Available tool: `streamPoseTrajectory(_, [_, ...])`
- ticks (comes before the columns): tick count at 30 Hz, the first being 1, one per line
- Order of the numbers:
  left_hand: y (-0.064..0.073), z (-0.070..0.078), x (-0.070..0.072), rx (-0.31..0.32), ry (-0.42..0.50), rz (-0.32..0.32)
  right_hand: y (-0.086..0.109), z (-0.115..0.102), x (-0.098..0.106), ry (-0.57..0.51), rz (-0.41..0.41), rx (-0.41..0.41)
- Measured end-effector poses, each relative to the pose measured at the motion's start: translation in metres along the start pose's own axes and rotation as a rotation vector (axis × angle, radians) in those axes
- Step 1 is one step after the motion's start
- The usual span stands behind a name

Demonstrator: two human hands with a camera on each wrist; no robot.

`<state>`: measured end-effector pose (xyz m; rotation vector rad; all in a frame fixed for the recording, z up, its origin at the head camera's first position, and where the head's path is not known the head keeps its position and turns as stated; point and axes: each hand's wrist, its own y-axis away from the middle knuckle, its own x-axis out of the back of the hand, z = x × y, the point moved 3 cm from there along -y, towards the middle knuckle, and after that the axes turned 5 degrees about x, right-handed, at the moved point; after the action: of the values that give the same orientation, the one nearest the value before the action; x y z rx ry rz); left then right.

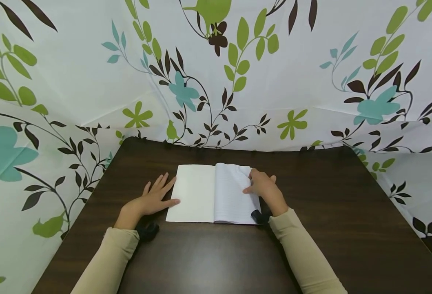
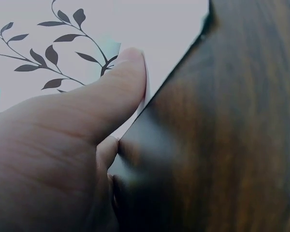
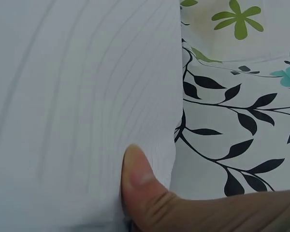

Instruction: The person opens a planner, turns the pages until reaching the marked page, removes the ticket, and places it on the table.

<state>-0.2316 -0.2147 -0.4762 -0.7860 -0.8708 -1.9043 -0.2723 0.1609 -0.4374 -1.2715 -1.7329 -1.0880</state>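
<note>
An open notebook (image 1: 193, 194) lies on the dark table, its left page blank and its right page (image 1: 232, 200) lined. My left hand (image 1: 151, 200) rests beside the left edge with fingers spread, its thumb on the blank page. Close up in the left wrist view, the left thumb (image 2: 111, 92) lies against the white paper's edge. At the right page's outer edge, my right hand (image 1: 267, 188) pinches the paper, which creases near the upper corner. The right wrist view shows the right thumb (image 3: 140, 179) on the curved lined sheet (image 3: 87, 96); the other fingers are hidden.
The dark wooden table (image 1: 348, 228) extends around the notebook on every side. Beyond its far edge hangs a white cloth (image 1: 285, 73) with green, blue and brown leaf prints. A black wrist device (image 1: 149, 231) sits at the left wrist, another (image 1: 260, 217) at the right.
</note>
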Motion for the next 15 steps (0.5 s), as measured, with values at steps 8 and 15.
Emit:
streamPoseTrajectory(8, [0.003,0.007,0.001,0.041,-0.016,-0.022,0.000,0.008,0.002,-0.029,-0.037,0.061])
streamPoseTrajectory(15, [0.001,0.009,0.003,0.038,-0.039,-0.016,0.000,0.018,0.013,-0.115,-0.066,0.136])
